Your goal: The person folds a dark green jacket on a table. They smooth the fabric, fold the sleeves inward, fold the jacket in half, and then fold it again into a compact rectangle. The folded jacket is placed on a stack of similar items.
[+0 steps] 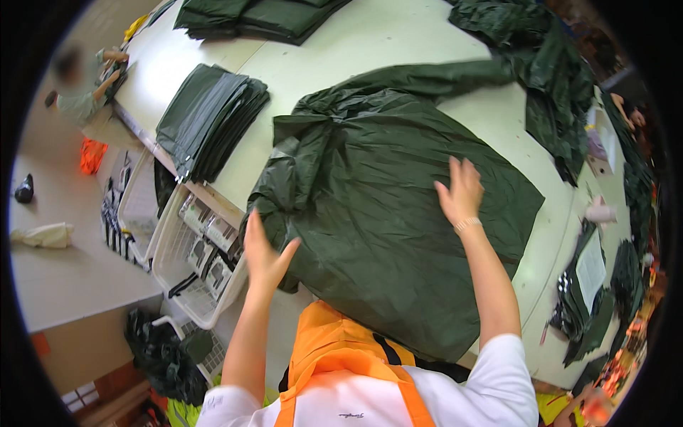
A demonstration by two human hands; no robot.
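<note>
A dark green raincoat (pixel 384 192), thin and crumpled, lies spread over the white table in front of me. One sleeve (pixel 448 80) stretches along its far side toward the right. Over the right part of the cloth is my right hand (pixel 464 192), palm down with fingers apart, a light band at its wrist. My left hand (pixel 267 250) is by the coat's near left edge, thumb spread from the other fingers. Neither hand grips the cloth. Bunched folds lie at the coat's left end, beyond my left hand.
Left on the white table (pixel 277 71) stands a stack of folded green garments (pixel 210 121), with another pile (pixel 263 16) farther back. More loose green garments (pixel 548 85) lie at right. White baskets (pixel 160 265) hang beside the left edge. A person (pixel 85 107) works at far left.
</note>
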